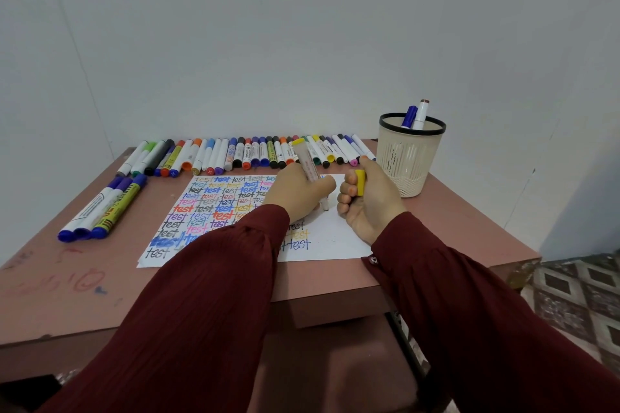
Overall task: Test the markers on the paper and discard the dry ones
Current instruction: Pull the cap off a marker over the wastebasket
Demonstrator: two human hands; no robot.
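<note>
- Yellow-ended marker (308,164) is in your left hand (295,193): fingers curled round the barrel, nib end down on the white paper (335,238), barrel leaning back toward the far edge.
- Your right hand (372,203) sits just beside it on the right, fingers curled round the yellow cap (360,182), which shows betw. thumb and forefinger. The hand is over the paper's blank right part.
- Paper lies flat mid-table. Its left and centre are filled w/ rows of the word "test" in many colours: blue, red, pink, orange, black, purple. The nib stands on the blank patch right of that writing.
- Can't tell if the nib is leaving ink; that spot is too small to read.
- Long row of markers (248,152) lies along the far edge of the table (235,282), side by side, mixed cap colours.
- Three blue-capped markers (100,211) lie together at the table's left, apart from the row, set diagonally.
- Beige mesh bin (411,157) w/ a black rim stands at the far right corner, near your right hand. Two markers (416,114) stand in it, one blue-capped, one white w/ a brown end.
- Table is reddish-brown w/ ink scribbles at near left. Dark red sleeves (208,295) cover both arms.
</note>
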